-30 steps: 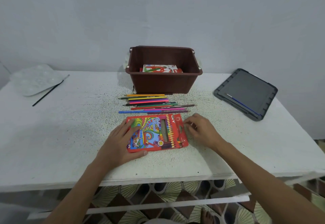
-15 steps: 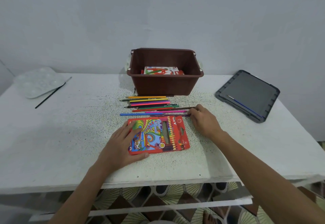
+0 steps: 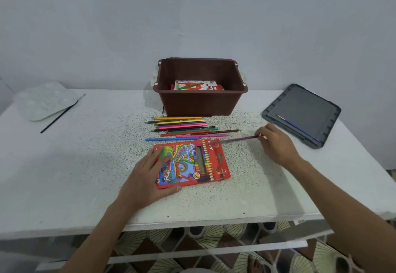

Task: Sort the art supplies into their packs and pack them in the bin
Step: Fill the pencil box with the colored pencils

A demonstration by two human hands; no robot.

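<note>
The colour pencil pack (image 3: 192, 163) lies flat on the table (image 3: 85, 176), in front of the brown bin (image 3: 201, 103) and nearer the person. The left hand (image 3: 147, 176) rests on the pack's left part, fingers spread flat and the thumb along its near edge. The right hand (image 3: 276, 144), in front of the bin and to its right, pinches the back end of a purple pencil (image 3: 237, 139). The blurred pencil points towards the pack's far right corner. Between bin and pack lies a row of loose pencils (image 3: 184, 126), side by side.

Inside the bin a white and red box (image 3: 196, 85) lies on the bottom. Right of the bin is a grey lid (image 3: 304, 109) with a blue brush (image 3: 297, 128) on it, close to the table's right edge. Far left of the bin a white palette (image 3: 42, 101) sits beside a black brush (image 3: 61, 115). Bare tabletop stretches from the pack to the left edge.
</note>
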